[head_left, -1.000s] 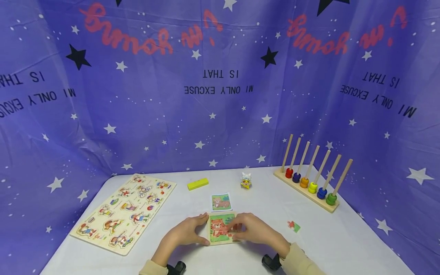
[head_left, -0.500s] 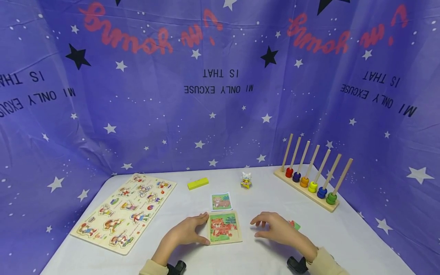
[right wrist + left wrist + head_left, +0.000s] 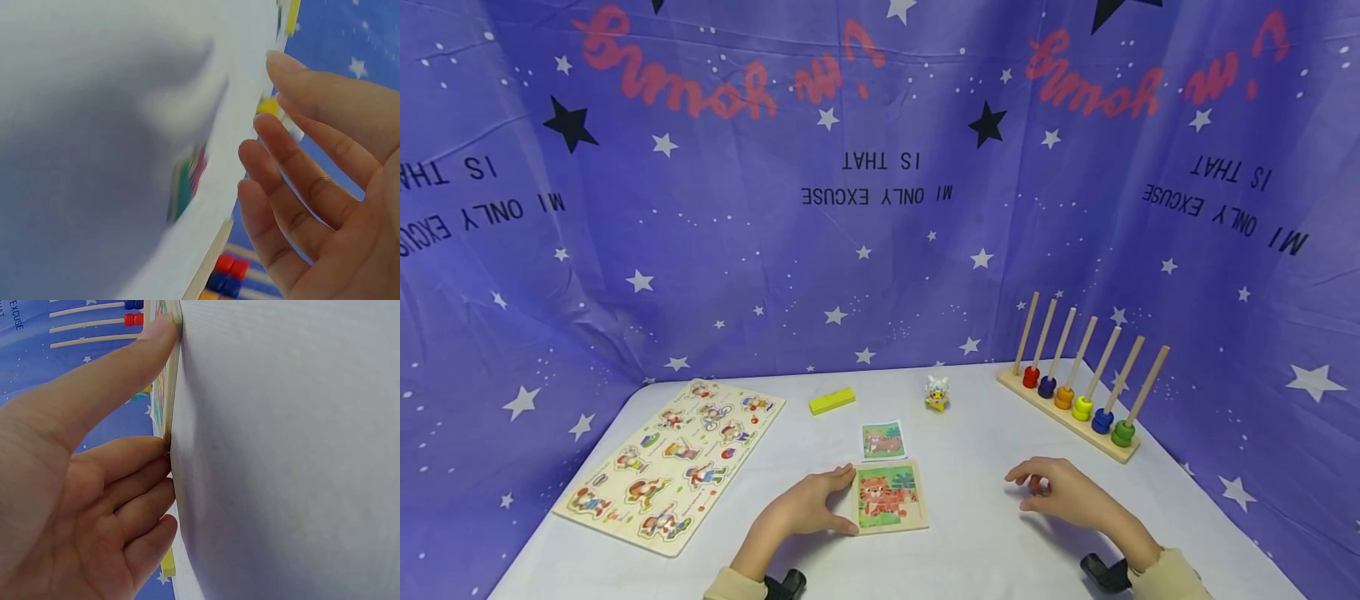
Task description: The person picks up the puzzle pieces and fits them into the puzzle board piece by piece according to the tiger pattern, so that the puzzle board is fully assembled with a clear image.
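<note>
A square wooden jigsaw puzzle [image 3: 880,497] with a red tiger on green lies at the front middle. Bare wood shows at its lower right corner. My left hand [image 3: 811,504] rests against its left edge, with thumb and fingertips spread along the side; the left wrist view shows the thumb [image 3: 119,375] touching the frame's edge. Further right, my right hand [image 3: 1067,493] hovers over the table with loosely bent fingers, holding nothing. Below it lies a loose puzzle piece [image 3: 182,187], mostly hidden by the fingers in the head view and blurred in the right wrist view.
Behind the puzzle lies a small picture card [image 3: 883,440]. A large pegged picture board [image 3: 673,467] occupies the left, and a bead rack [image 3: 1067,415] with upright rods stands at the back right. A yellow block [image 3: 832,401] and a small figurine [image 3: 936,394] sit at the back.
My right hand has left the tiger puzzle and moved right, to over the loose piece. The left hand has stayed at the puzzle's left edge.
</note>
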Motion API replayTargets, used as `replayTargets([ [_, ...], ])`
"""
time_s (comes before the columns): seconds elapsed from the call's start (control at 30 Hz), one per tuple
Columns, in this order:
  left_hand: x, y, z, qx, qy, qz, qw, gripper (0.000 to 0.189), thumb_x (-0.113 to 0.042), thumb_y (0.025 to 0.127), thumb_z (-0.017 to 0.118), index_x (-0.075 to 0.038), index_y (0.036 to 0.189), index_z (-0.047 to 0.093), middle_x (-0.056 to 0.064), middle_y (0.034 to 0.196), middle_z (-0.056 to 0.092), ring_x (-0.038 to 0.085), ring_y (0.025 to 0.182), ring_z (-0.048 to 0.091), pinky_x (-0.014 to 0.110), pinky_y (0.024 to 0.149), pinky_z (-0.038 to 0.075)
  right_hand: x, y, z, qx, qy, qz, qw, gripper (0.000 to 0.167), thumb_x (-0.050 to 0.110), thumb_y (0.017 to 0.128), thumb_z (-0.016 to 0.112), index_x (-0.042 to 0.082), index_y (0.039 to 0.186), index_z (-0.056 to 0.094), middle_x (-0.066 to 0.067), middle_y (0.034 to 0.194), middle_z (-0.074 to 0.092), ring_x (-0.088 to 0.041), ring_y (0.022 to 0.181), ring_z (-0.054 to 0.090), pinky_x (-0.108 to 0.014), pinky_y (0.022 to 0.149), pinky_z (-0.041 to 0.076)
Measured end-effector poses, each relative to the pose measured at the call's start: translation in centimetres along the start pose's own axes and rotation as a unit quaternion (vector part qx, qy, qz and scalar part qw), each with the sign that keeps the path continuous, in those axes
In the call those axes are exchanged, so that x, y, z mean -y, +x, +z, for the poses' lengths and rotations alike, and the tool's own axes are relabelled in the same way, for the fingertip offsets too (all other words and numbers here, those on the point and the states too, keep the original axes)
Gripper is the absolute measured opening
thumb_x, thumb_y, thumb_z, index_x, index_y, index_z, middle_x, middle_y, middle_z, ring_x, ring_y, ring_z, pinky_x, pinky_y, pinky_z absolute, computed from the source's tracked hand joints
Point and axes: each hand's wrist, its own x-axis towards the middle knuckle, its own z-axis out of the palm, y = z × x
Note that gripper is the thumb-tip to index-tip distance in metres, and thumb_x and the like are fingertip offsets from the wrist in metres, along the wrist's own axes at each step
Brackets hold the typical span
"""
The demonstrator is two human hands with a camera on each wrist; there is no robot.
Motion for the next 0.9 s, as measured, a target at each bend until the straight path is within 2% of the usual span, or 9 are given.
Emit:
replayTargets([
  [0.2,-0.1,0.0,-0.1,-0.001,-0.002,-0.002,1.0000,0.091,-0.042,0.071,0.081,0.004,0.140,0.045,0.017,0.149,0.039,0.036,0.136,0.036,0.052,0.112,0.029,-1.9,-1.2,-1.3,0.012,-0.019,0.041,0.9989,0.039,0.019,0.079,0.079,0.006,0.114,0.068,0.001,0.096,0.067,-0.016,0.084,0.062,-0.030,0.066,0.054],
  [0.43,0.1,0.0,0.0,-0.002,-0.003,-0.001,1.0000,0.092,-0.043,0.071,0.081,0.004,0.140,0.045,0.017,0.149,0.039,0.036,0.136,0.036,0.051,0.112,0.029,-3.2,-1.5,-2.0,0.033,-0.044,0.086,0.9947,0.040,0.019,0.076,0.082,0.006,0.111,0.068,0.002,0.099,0.066,-0.015,0.085,0.059,-0.030,0.070,0.054],
  [0.63,0.2,0.0,0.1,-0.002,0.000,0.003,1.0000,0.092,-0.044,0.070,0.081,0.004,0.140,0.045,0.017,0.148,0.039,0.036,0.136,0.036,0.051,0.112,0.029,-3.9,-1.5,-2.0,0.038,-0.042,0.094,0.9939,0.032,0.016,0.077,0.081,0.008,0.105,0.069,0.005,0.094,0.064,-0.011,0.081,0.057,-0.027,0.067,0.052],
  [0.9,0.1,0.0,0.1,-0.002,0.002,0.004,1.0000,0.091,-0.043,0.071,0.081,0.004,0.140,0.045,0.017,0.149,0.039,0.036,0.136,0.036,0.051,0.112,0.029,-4.1,-1.5,-1.8,0.027,-0.016,0.086,0.9958,0.028,0.021,0.077,0.081,0.011,0.097,0.065,0.006,0.087,0.061,-0.009,0.076,0.056,-0.026,0.064,0.051],
])
